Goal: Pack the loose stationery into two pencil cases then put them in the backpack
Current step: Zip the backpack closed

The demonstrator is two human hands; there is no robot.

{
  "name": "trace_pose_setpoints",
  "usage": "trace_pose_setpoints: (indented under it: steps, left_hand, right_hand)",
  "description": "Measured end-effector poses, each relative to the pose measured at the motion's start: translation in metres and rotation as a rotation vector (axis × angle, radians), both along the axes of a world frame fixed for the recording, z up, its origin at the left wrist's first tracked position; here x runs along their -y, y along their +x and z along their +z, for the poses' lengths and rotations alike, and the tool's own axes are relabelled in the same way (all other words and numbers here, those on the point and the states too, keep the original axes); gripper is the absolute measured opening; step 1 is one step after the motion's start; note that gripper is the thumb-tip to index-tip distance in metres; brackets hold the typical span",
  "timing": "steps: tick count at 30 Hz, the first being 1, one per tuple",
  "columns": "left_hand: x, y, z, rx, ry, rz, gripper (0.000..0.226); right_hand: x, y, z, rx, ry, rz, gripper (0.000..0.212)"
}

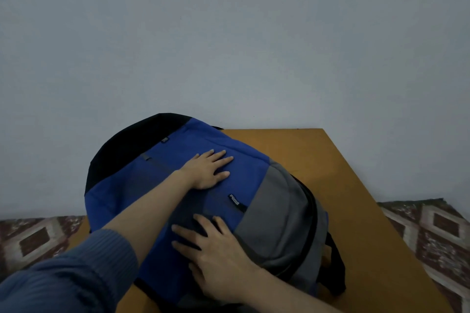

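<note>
Left hand (207, 170): fingers straight, palm flat on the blue upper panel of the backpack (267, 213), gripping nothing. Right hand (218, 249): fingers spread, pressing flat on the near dark/grey part, also holding nothing.

The backpack lies front-up on the wooden table (343, 185), its top end toward the right. The dark zip line (309, 208) runs round the grey section; can't tell if it's fully closed. One black strap (335, 264) hangs at the near right.

No pencil cases or loose stationery are visible, so my read is they're already inside and this is the final pat-down.

Next move: check the zip is run to its end, then lift both palms off.
</note>
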State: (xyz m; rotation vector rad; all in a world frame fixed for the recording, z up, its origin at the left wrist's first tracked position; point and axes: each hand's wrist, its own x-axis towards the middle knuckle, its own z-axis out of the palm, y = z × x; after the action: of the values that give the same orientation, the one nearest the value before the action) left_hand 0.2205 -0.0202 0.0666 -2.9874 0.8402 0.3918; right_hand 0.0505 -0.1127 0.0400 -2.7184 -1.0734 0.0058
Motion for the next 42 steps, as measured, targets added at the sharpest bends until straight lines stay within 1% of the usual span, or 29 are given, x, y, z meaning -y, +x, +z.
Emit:
trace_pose_setpoints:
  steps: [3, 8, 10, 13, 15, 17, 18, 21, 22, 23, 24, 25, 26, 27, 28, 30, 31, 32, 33, 35, 36, 37, 38, 39, 40, 41, 42]
  left_hand:
    - [0.001, 0.011, -0.001, 0.023, 0.001, -0.033, 0.06]
    - [0.01, 0.023, 0.007, 0.125, 0.147, -0.084, 0.069]
    - [0.015, 0.024, 0.008, 0.145, 0.163, -0.085, 0.07]
    - [0.013, 0.024, 0.008, 0.1, 0.126, 0.003, 0.071]
    - [0.009, 0.025, 0.011, 0.108, 0.135, 0.073, 0.072]
    - [0.002, 0.021, 0.016, 0.121, 0.17, 0.151, 0.075]
    - [-0.005, 0.018, 0.02, 0.111, 0.181, 0.199, 0.078]
    - [-0.029, 0.013, 0.028, 0.005, 0.203, 0.344, 0.086]
    - [-0.037, 0.012, 0.031, -0.06, 0.181, 0.395, 0.087]
    - [-0.043, 0.01, 0.034, -0.12, 0.13, 0.439, 0.086]
    - [-0.051, 0.006, 0.039, -0.173, 0.066, 0.485, 0.083]
    - [-0.05, 0.003, 0.041, -0.225, -0.008, 0.508, 0.08]
    - [-0.053, -0.001, 0.043, -0.268, -0.076, 0.533, 0.076]
    - [-0.053, -0.006, 0.043, -0.308, -0.121, 0.54, 0.072]
    - [-0.055, -0.011, 0.042, -0.339, -0.148, 0.543, 0.067]
    - [-0.062, -0.016, 0.035, -0.377, -0.197, 0.549, 0.055]
    - [-0.067, -0.017, 0.03, -0.365, -0.226, 0.558, 0.051]
    - [-0.073, -0.017, 0.025, -0.306, -0.256, 0.578, 0.048]
    - [-0.079, -0.017, 0.019, -0.206, -0.271, 0.623, 0.045]
    - [-0.088, -0.016, 0.005, 0.013, -0.28, 0.767, 0.044]
    - [-0.091, -0.019, -0.001, 0.057, -0.302, 0.847, 0.048]
    - [-0.092, -0.02, -0.007, 0.019, -0.352, 0.916, 0.055]
    - [-0.09, -0.021, -0.011, -0.085, -0.473, 0.972, 0.059]
    - [-0.086, -0.021, -0.015, -0.223, -0.647, 1.02, 0.06]
    - [-0.081, -0.021, -0.017, -0.359, -0.841, 1.067, 0.06]
    - [-0.077, -0.022, -0.017, -0.457, -0.991, 1.108, 0.059]
    - [-0.074, -0.024, -0.016, -0.508, -1.074, 1.135, 0.058]
  right_hand:
    - [0.0, 0.003, -0.001, -0.015, -0.057, -0.002, 0.053]
    - [-0.002, 0.006, -0.003, -0.049, -0.111, 0.007, 0.051]
    - [0.005, 0.004, 0.003, -0.035, -0.19, -0.015, 0.051]
    - [0.018, 0.001, 0.02, -0.09, -0.326, -0.033, 0.05]
    - [0.028, -0.003, 0.028, -0.103, -0.413, -0.056, 0.049]
    - [0.041, -0.006, 0.033, -0.111, -0.424, -0.108, 0.052]
    - [0.049, -0.008, 0.033, -0.109, -0.404, -0.145, 0.061]
    - [0.08, -0.007, 0.029, -0.127, -0.34, -0.287, 0.113]
    - [0.092, -0.002, 0.026, -0.147, -0.307, -0.38, 0.125]
    - [0.103, 0.006, 0.022, -0.176, -0.256, -0.49, 0.131]
    - [0.107, 0.018, 0.019, -0.24, -0.172, -0.602, 0.127]
    - [0.114, 0.03, 0.017, -0.317, -0.077, -0.703, 0.116]
    - [0.115, 0.045, 0.016, -0.389, 0.016, -0.764, 0.099]
    - [0.117, 0.059, 0.015, -0.434, 0.064, -0.798, 0.084]
    - [0.118, 0.072, 0.014, -0.443, 0.068, -0.809, 0.074]
    - [0.12, 0.092, 0.015, -0.426, 0.025, -0.827, 0.069]
    - [0.121, 0.097, 0.017, -0.429, 0.0, -0.838, 0.069]
    - [0.124, 0.102, 0.018, -0.438, -0.005, -0.858, 0.068]
    - [0.128, 0.107, 0.016, -0.451, 0.016, -0.889, 0.066]
    - [0.14, 0.114, 0.01, -0.452, 0.144, -0.986, 0.064]
    - [0.144, 0.117, 0.006, -0.431, 0.232, -1.037, 0.067]
    - [0.148, 0.119, 0.002, -0.421, 0.35, -1.1, 0.071]
    - [0.149, 0.12, 0.0, -0.432, 0.509, -1.165, 0.076]
    - [0.149, 0.122, -0.001, -0.485, 0.688, -1.233, 0.077]
    - [0.147, 0.122, 0.001, -0.58, 0.862, -1.276, 0.075]
    - [0.146, 0.122, 0.005, -0.707, 0.987, -1.282, 0.073]
    - [0.144, 0.12, 0.008, -0.818, 1.03, -1.259, 0.071]
